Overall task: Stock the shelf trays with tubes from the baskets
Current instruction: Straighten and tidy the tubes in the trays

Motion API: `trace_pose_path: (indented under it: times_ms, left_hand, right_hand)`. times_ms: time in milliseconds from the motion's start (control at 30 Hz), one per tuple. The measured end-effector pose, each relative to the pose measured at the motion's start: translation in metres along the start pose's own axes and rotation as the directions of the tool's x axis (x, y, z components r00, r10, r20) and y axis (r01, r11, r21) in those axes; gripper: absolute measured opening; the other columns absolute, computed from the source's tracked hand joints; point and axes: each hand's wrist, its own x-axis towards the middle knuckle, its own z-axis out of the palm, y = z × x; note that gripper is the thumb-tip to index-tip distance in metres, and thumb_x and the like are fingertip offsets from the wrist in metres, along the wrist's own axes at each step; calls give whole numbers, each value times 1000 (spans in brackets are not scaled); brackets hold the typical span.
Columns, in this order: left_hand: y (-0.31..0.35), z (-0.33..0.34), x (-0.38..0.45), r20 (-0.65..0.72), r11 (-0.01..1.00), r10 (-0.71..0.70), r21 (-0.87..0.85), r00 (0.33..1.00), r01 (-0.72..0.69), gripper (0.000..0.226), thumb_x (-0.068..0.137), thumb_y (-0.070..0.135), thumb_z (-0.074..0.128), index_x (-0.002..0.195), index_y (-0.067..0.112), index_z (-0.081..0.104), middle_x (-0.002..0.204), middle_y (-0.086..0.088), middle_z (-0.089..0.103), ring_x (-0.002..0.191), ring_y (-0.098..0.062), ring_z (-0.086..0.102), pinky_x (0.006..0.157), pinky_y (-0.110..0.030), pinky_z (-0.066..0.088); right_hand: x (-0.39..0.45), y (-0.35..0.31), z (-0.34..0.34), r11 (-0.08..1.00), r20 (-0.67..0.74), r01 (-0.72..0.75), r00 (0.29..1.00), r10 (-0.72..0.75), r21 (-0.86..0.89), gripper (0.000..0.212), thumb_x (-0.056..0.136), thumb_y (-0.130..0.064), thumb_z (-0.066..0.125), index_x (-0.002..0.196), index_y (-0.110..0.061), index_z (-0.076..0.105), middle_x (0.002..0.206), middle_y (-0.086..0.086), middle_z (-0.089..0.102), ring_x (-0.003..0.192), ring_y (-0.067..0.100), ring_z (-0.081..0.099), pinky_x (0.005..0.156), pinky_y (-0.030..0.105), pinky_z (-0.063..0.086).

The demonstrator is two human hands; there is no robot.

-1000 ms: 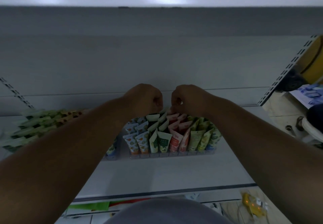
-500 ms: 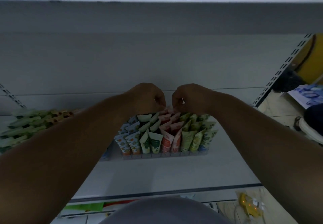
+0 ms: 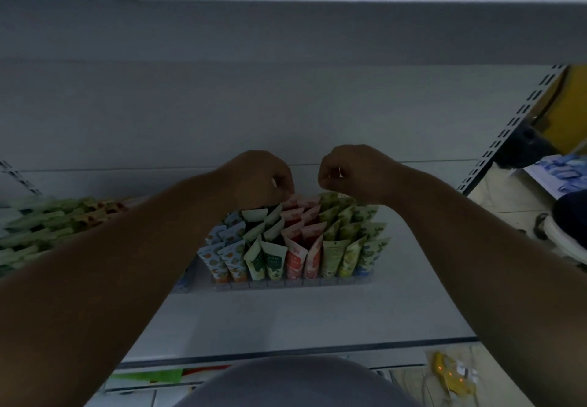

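A clear shelf tray [image 3: 292, 283] stands on the white shelf, packed with upright tubes in rows: blue-orange tubes [image 3: 222, 255], white-green tubes [image 3: 266, 259], red tubes [image 3: 297, 255] and yellow-green tubes [image 3: 347, 252]. Both my hands hover over the tray's back end with curled fingers. My left hand [image 3: 259, 178] has its fingertips on the crimped top of the rearmost red tube [image 3: 293, 199]. My right hand [image 3: 351, 171] is a loose fist just above the rear yellow-green tubes; I see nothing held in it. The tubes under both hands are hidden.
A loose heap of green and orange tubes [image 3: 47, 225] lies on the shelf at the left. A slotted upright post [image 3: 514, 127] bounds the shelf on the right. The shelf's front edge [image 3: 286, 348] runs below the tray. A yellow object [image 3: 451, 375] lies on the floor.
My hands have drawn apart sideways; the gap between the two fists is wider. The right hand has risen slightly off the tubes.
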Motion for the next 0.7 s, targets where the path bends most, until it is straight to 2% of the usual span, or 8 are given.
trace_pose_path:
  times_ms: [100, 167, 267, 333, 400, 533, 700]
  left_hand:
    - [7, 1, 2, -40, 997, 33, -65, 999, -35, 14, 85, 30, 71, 98, 29, 72, 90, 19, 61, 69, 26, 46, 58, 4, 31]
    - [14, 4, 6, -40, 996, 64, -64, 997, -67, 13, 82, 31, 73, 95, 30, 72, 86, 20, 60, 70, 25, 47, 58, 2, 32]
    - [20, 12, 12, -27, 998, 68, -12, 997, -68, 9, 80, 29, 74, 88, 25, 74, 87, 13, 65, 70, 7, 54, 60, -5, 35]
    - [20, 15, 14, -43, 998, 54, 20, 998, -53, 9, 80, 27, 72, 88, 22, 74, 93, 5, 69, 79, -5, 58, 72, -21, 46]
    - [19, 16, 14, -58, 999, 27, 35, 998, -25, 9, 80, 28, 72, 87, 22, 73, 94, 3, 69, 85, -13, 61, 77, -29, 50]
    - [20, 18, 12, -85, 998, 10, 59, 996, -5, 10, 82, 29, 70, 89, 21, 72, 94, 4, 67, 84, -12, 57, 69, -22, 37]
    - [21, 19, 13, -71, 999, 11, 51, 997, -7, 10, 84, 31, 68, 89, 23, 70, 92, 8, 64, 70, 0, 47, 56, -15, 28]
  right_hand:
    - [-4, 6, 0, 1000, 59, -24, 998, 25, -16, 10, 88, -25, 67, 94, -19, 70, 82, -14, 50, 69, -2, 45, 63, 17, 33]
    - [-4, 6, 2, 999, 76, -35, 996, 37, -23, 10, 87, -25, 68, 94, -18, 71, 85, -10, 54, 75, 5, 50, 69, 21, 35]
    - [-3, 6, 6, 999, 82, -32, 996, 33, -21, 9, 86, -22, 67, 91, -16, 71, 87, -7, 57, 81, 10, 53, 71, 24, 37]
    - [-4, 7, 5, 1000, 80, -23, 997, 24, -8, 7, 86, -20, 67, 88, -14, 71, 88, -5, 60, 80, 10, 54, 71, 24, 37]
    - [-6, 9, 5, 1000, 81, -17, 997, 16, 9, 5, 85, -18, 68, 86, -14, 72, 87, -4, 62, 78, 10, 54, 71, 24, 38]
    - [-6, 7, 7, 1000, 82, -17, 997, 15, 25, 3, 84, -18, 69, 84, -17, 72, 85, -7, 60, 76, 9, 54, 70, 24, 38]
    - [-4, 5, 7, 1000, 57, -18, 998, 18, 4, 11, 87, -24, 68, 91, -16, 73, 87, -8, 59, 78, 6, 52, 70, 21, 38]
